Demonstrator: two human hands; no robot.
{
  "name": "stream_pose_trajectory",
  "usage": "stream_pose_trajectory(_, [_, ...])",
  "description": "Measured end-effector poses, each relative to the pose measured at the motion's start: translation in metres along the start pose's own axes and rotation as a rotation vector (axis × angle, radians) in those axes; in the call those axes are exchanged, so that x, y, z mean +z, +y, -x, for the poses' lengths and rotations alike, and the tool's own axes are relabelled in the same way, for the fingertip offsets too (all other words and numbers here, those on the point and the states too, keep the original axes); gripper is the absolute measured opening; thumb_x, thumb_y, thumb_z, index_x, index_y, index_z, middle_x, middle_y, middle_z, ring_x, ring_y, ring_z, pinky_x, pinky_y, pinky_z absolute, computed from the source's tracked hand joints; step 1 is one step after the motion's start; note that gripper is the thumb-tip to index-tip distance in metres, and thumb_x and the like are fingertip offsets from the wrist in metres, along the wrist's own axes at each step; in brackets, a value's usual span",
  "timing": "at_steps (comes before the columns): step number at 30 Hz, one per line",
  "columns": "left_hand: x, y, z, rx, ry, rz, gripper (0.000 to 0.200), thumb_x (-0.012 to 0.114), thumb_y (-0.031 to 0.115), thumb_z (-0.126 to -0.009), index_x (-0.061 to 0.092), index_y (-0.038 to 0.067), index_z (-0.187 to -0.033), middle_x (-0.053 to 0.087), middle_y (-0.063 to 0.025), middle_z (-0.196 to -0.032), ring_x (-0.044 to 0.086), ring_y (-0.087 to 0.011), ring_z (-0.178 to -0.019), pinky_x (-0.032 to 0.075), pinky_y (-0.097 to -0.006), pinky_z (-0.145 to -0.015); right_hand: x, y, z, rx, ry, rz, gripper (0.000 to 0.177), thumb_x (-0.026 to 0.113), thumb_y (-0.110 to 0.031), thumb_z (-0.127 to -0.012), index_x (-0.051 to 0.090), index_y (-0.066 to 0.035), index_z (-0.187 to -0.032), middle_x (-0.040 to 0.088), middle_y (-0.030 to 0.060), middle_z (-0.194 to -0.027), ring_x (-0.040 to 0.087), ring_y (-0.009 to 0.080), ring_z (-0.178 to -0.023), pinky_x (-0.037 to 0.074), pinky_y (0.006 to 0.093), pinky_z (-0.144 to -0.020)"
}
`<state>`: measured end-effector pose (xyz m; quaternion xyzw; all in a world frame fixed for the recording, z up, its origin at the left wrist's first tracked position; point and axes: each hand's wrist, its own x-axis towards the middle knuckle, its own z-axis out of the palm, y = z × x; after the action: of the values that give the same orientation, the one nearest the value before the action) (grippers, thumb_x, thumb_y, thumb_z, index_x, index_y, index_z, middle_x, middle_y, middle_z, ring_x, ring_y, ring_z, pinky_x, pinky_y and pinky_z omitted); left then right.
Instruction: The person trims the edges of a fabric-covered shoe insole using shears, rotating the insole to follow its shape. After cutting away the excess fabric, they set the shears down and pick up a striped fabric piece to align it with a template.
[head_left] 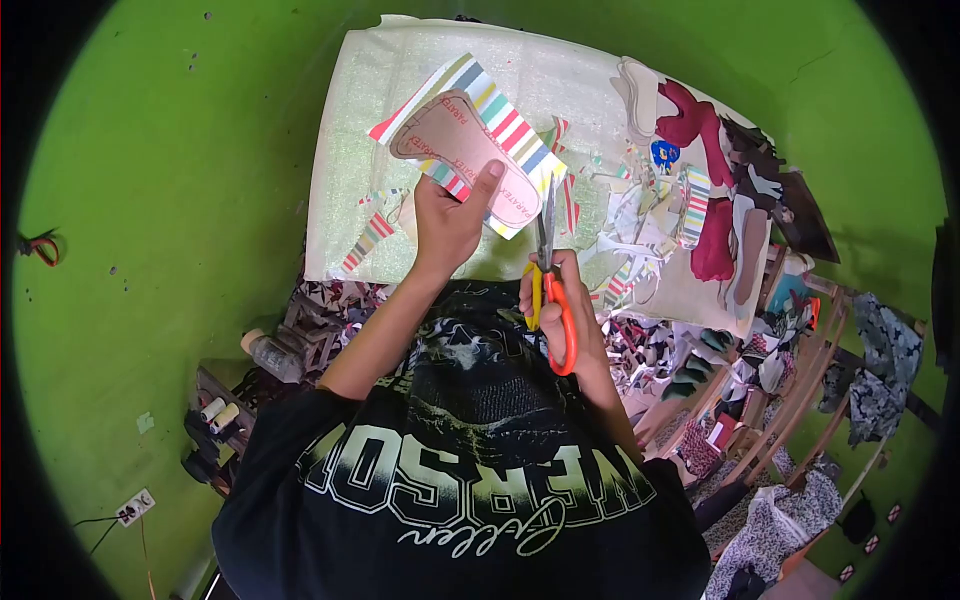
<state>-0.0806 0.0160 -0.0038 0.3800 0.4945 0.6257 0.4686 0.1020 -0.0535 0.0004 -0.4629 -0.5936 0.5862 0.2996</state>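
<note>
My left hand (452,228) grips a striped fabric piece (511,115) together with a pinkish insole shape (450,130), printed PARATEX in red, that lies on top of it. The thumb presses on the insole and the other fingers are hidden beneath. In my right hand (572,305) is a pair of scissors (545,240) with one orange and one yellow handle, its blades pointing away from me. The blades overlap the right corner of the striped fabric, close to the insole's wide end.
A pale-covered table (365,80) spreads under my hands. Fabric scraps (625,225) are heaped on its right, near dark red pieces (712,240) and cut insoles (638,95). A wooden rack (800,390) with cloth stands at lower right. A bottle (275,355) is at lower left.
</note>
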Motion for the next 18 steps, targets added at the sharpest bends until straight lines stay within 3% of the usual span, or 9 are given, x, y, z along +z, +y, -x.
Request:
stream_pose_trajectory(5, [0.005, 0.0, 0.004, 0.01, -0.003, 0.016, 0.024, 0.067, 0.012, -0.094, 0.059, -0.005, -0.11, 0.068, -0.0092, -0.099, 0.064, -0.0111, -0.087, 0.053, -0.0266, -0.077, 0.0, 0.0, -0.002, 0.015, -0.031, -0.088, 0.089, 0.04, -0.08, -0.086, 0.037, 0.004, -0.115, 0.058, 0.014, -0.079, 0.06, 0.024, -0.066, 0.049, 0.0353, -0.064])
stream_pose_trajectory(13, [0.008, 0.003, 0.007, 0.03, 0.049, 0.027, 0.02, 0.067, 0.01, -0.094, 0.061, -0.004, -0.106, 0.068, -0.0074, -0.098, 0.063, -0.0097, -0.086, 0.051, -0.0254, -0.077, 0.002, -0.008, -0.003, 0.026, -0.024, -0.187, 0.097, 0.033, -0.088, -0.079, 0.039, 0.002, -0.114, 0.054, 0.0079, -0.072, 0.058, 0.0167, -0.063, 0.047, 0.0287, -0.059])
stream_pose_trajectory(18, [0.004, 0.001, 0.003, 0.041, 0.046, 0.031, 0.02, 0.067, 0.01, -0.094, 0.061, -0.004, -0.106, 0.068, -0.0074, -0.097, 0.063, -0.0102, -0.086, 0.052, -0.0253, -0.076, -0.004, -0.011, 0.002, 0.061, -0.036, -0.17, 0.091, 0.04, -0.083, -0.082, 0.041, 0.002, -0.114, 0.054, 0.0076, -0.07, 0.056, 0.0177, -0.058, 0.046, 0.0302, -0.055])
